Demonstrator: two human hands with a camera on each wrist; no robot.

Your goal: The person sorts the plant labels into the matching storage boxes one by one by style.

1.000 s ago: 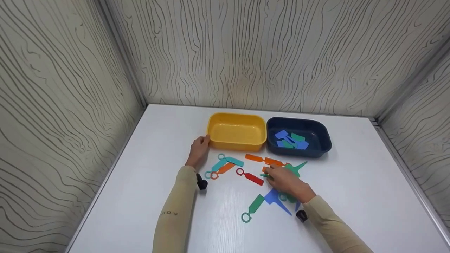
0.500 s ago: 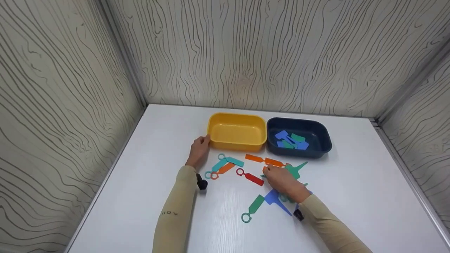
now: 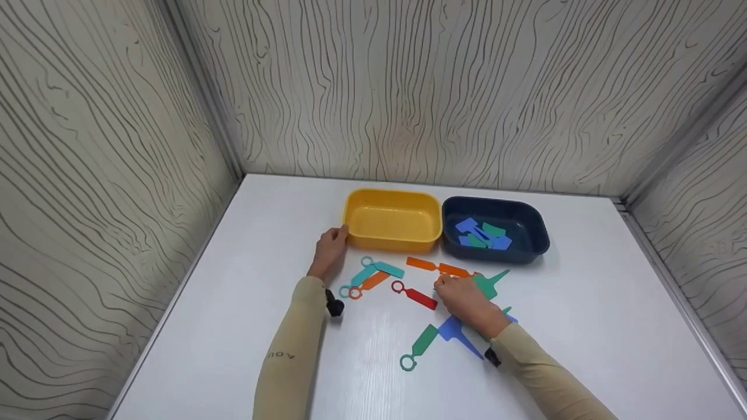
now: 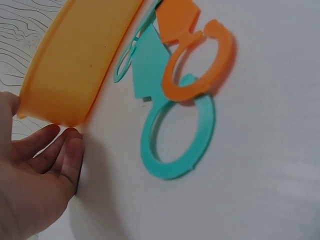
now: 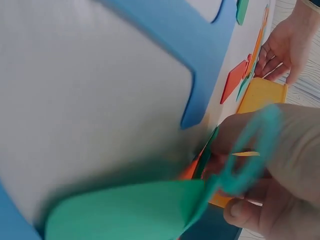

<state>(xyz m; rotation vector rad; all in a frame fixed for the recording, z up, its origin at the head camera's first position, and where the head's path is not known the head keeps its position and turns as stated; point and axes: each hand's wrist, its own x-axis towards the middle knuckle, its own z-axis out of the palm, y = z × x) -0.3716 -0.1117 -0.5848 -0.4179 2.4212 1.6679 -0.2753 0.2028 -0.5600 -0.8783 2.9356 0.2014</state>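
Observation:
At the left end of the yellow bin [image 3: 392, 241], my left hand [image 3: 331, 254] grips its corner, thumb at the rim and curled fingers against the end wall. My right hand [image 3: 467, 302] is down among plastic plant tags, its fingertips beside an orange tag [image 3: 455, 269]. In the right wrist view a green piece [image 5: 204, 159] stands tilted against the curled fingers; whether they pinch it is hidden. A blurred green ring tag [image 5: 125, 212] lies close to that camera. Around the hand are a T-shaped green tag [image 3: 484, 286], a T-shaped blue tag [image 3: 450, 329] and a red tag [image 3: 421, 298].
Touching the yellow bin on its right, a navy bin [image 3: 496, 254] holds several blue and green tags. Teal tags [image 3: 388, 269] and an orange ring tag [image 3: 373, 281] overlap before the yellow bin. Nearer lies a green ring tag [image 3: 424, 340]. Patterned walls [image 3: 408, 87] enclose the white table [image 3: 233, 326].
My right hand has shifted slightly left and down onto the tags, covering the green tip and ring seen before. My left hand and both bins have stayed put.

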